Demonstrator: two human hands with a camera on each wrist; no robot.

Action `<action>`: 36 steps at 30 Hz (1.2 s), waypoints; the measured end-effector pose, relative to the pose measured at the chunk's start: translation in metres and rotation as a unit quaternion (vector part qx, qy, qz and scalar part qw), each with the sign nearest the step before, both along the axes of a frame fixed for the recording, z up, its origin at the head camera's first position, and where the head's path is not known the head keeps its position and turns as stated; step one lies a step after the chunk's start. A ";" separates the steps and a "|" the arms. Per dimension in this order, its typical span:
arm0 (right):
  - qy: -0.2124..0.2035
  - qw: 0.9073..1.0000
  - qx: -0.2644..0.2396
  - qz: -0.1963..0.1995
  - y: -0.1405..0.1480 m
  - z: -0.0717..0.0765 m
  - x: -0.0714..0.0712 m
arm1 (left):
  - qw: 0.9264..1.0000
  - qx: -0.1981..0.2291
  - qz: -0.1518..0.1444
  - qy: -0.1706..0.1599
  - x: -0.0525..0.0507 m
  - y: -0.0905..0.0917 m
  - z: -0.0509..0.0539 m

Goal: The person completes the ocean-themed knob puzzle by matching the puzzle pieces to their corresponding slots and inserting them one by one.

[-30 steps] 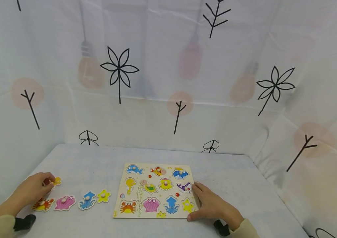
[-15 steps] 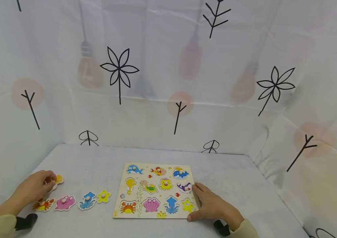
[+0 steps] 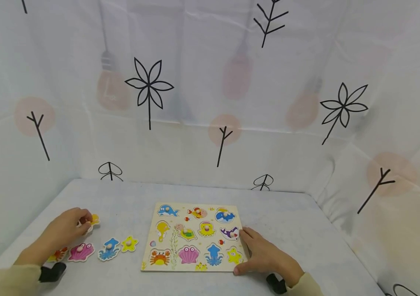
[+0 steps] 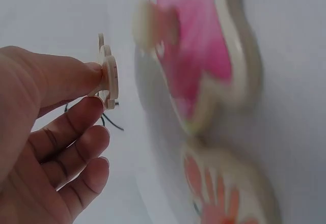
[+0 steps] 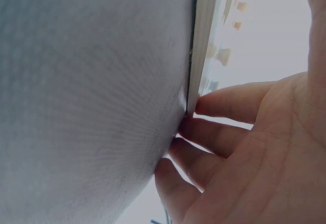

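My left hand [image 3: 61, 230] pinches a yellow-orange puzzle piece [image 3: 95, 220] by thumb and index finger, raised above the table at the left; the left wrist view shows the piece [image 4: 112, 76] edge-on, its picture hidden. Under and beside that hand lie a crab piece [image 3: 59, 255] and a pink shell piece [image 3: 81, 252]. A blue squid piece [image 3: 108, 249] and a yellow star piece [image 3: 130, 243] are to their right. My right hand [image 3: 269, 255] rests with extended fingers against the right edge of the puzzle board [image 3: 191, 267]; the right wrist view shows fingertips touching its side [image 5: 201, 46].
The board stands mid-table, with knobbed pieces in its upper rows and knobless pictures in its bottom row. A patterned white cloth [image 3: 180, 152] hangs behind and at both sides of the white table [image 3: 287, 213].
My left hand has moved right with the yellow-orange piece and now covers part of the crab piece. The right hand and the board have stayed put.
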State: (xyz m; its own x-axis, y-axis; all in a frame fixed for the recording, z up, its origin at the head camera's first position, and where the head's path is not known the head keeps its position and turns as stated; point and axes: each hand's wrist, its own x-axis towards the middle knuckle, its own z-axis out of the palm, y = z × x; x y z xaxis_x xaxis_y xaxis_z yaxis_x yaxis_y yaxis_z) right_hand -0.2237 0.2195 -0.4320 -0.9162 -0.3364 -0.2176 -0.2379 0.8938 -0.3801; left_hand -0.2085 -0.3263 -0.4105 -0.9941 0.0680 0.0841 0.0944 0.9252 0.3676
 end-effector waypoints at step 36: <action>0.007 1.000 -0.005 0.006 0.001 0.000 0.001 | 0.997 0.034 -0.073 0.018 -0.026 0.125 -0.011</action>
State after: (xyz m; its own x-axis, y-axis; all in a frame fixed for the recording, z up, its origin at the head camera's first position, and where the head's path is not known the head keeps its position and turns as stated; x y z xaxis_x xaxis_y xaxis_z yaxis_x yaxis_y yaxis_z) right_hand -0.2230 0.2205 -0.4325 -0.9152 -0.3487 -0.2023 -0.2530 0.8875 -0.3851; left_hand -0.2347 -0.2015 -0.4213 -0.9700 0.2053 0.1299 0.2415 0.8733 0.4232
